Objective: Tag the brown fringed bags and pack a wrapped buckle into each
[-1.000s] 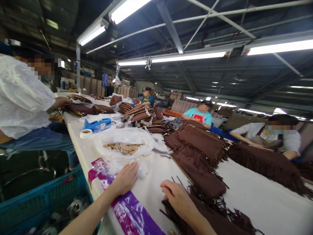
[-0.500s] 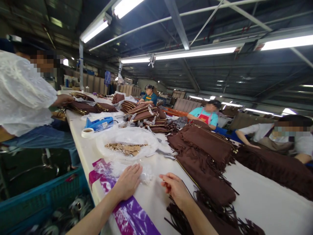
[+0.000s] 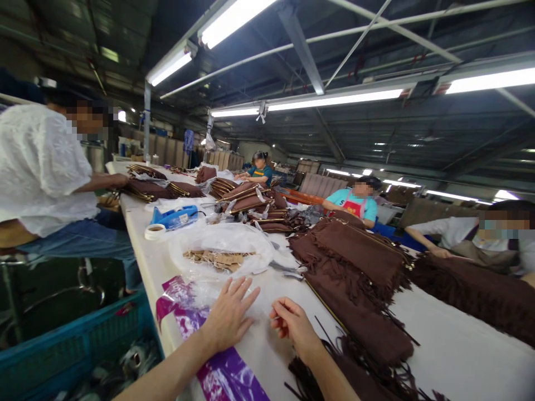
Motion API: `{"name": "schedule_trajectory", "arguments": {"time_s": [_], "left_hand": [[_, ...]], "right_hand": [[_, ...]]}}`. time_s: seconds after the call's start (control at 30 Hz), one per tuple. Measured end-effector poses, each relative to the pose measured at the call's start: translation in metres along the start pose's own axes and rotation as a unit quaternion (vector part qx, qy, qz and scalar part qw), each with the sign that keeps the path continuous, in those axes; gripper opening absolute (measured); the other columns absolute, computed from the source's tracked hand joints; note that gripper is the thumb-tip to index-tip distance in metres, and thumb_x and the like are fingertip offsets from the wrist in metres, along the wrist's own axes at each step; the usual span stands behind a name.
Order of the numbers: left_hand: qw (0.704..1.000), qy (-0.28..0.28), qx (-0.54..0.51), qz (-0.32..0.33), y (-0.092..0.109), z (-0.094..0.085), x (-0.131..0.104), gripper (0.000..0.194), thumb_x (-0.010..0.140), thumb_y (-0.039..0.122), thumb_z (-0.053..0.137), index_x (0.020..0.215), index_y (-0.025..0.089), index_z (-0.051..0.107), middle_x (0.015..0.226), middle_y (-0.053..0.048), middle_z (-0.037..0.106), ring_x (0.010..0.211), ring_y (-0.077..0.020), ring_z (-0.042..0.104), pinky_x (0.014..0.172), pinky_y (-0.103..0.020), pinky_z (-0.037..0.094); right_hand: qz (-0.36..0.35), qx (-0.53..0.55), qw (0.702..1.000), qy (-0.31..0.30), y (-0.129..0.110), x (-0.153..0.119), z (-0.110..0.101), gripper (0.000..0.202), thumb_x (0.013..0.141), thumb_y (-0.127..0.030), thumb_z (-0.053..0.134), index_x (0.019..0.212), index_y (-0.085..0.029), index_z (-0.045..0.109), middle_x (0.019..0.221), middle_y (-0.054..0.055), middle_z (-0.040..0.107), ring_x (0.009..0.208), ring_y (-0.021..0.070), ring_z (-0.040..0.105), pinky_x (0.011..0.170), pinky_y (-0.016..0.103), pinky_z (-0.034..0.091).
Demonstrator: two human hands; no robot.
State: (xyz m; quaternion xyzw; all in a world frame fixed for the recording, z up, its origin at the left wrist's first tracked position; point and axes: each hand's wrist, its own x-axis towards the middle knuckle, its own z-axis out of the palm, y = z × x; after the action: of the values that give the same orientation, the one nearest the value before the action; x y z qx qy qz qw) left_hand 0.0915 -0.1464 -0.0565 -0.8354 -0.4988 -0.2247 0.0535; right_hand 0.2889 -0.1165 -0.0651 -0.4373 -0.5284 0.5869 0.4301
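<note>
My left hand lies palm down with its fingers spread, over clear plastic and beside a shiny purple wrapper on the white table. To its right, my right hand has its fingers curled together in a pinch; whatever is between them is too small to make out. Brown fringed fabric pieces with gold zippers lie just right of my right hand. Beyond my left hand, a white plastic bag holds brown paper tags.
A blue tool and a tape roll lie farther left. Brown zippered pouches are piled behind. A teal crate stands at the lower left. One person works at left, others across the table.
My left hand's fingers have spread apart, and the hand has shifted slightly right and down. My right hand keeps its pinch. The whole view has shifted a little.
</note>
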Motion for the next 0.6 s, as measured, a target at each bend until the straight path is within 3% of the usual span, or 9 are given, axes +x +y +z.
{"name": "schedule_trajectory", "arguments": {"time_s": [0.1, 0.23, 0.33, 0.47, 0.6], "left_hand": [[0.999, -0.024, -0.024, -0.004, 0.014, 0.002, 0.024, 0.050, 0.078, 0.031, 0.063, 0.126, 0.024, 0.054, 0.145, -0.013, 0.042, 0.135, -0.0346, 0.034, 0.109, -0.057, 0.024], [0.996, -0.067, -0.061, 0.008, 0.022, 0.022, 0.042, 0.013, 0.081, 0.020, 0.055, 0.090, 0.021, 0.064, 0.107, -0.007, 0.065, 0.112, -0.0268, 0.054, 0.102, -0.047, 0.035], [0.995, -0.046, -0.082, -0.032, 0.015, 0.033, 0.042, 0.017, 0.083, 0.012, 0.046, 0.085, 0.018, 0.061, 0.094, -0.006, 0.065, 0.095, -0.0219, 0.058, 0.091, -0.038, 0.042], [0.994, -0.035, -0.083, -0.053, 0.004, 0.033, 0.040, 0.021, 0.086, 0.010, 0.040, 0.087, 0.017, 0.060, 0.091, -0.006, 0.065, 0.092, -0.0208, 0.057, 0.086, -0.034, 0.041], [0.995, -0.034, -0.080, -0.058, 0.001, 0.032, 0.040, 0.023, 0.088, 0.012, 0.038, 0.086, 0.018, 0.060, 0.092, -0.006, 0.066, 0.093, -0.0210, 0.058, 0.085, -0.034, 0.042]], "right_hand": [[-0.018, 0.017, 1.000, 0.002, 0.000, 0.000, -0.004, 0.044, 0.066, -0.057, 0.072, 0.075, -0.017, 0.057, 0.064, -0.002, 0.059, 0.053, 0.0101, 0.053, 0.043, 0.018, 0.036], [-0.021, 0.028, 0.998, 0.048, 0.001, 0.001, -0.012, 0.037, 0.068, -0.051, 0.069, 0.063, -0.020, 0.049, 0.047, -0.009, 0.043, 0.037, 0.0058, 0.035, 0.036, 0.018, 0.025], [-0.005, 0.027, 0.999, 0.038, -0.003, -0.002, -0.018, 0.033, 0.063, -0.041, 0.073, 0.059, -0.020, 0.049, 0.039, -0.012, 0.035, 0.032, 0.0049, 0.025, 0.033, 0.020, 0.014], [-0.001, 0.079, 0.997, 0.026, -0.010, -0.004, -0.014, 0.031, 0.068, -0.046, 0.068, 0.073, -0.020, 0.052, 0.047, -0.012, 0.036, 0.038, 0.0052, 0.029, 0.038, 0.017, 0.022], [0.016, 0.112, 0.992, 0.050, -0.016, 0.000, -0.019, 0.035, 0.060, -0.043, 0.074, 0.069, -0.019, 0.050, 0.046, -0.012, 0.033, 0.037, 0.0042, 0.025, 0.037, 0.017, 0.017]]}}
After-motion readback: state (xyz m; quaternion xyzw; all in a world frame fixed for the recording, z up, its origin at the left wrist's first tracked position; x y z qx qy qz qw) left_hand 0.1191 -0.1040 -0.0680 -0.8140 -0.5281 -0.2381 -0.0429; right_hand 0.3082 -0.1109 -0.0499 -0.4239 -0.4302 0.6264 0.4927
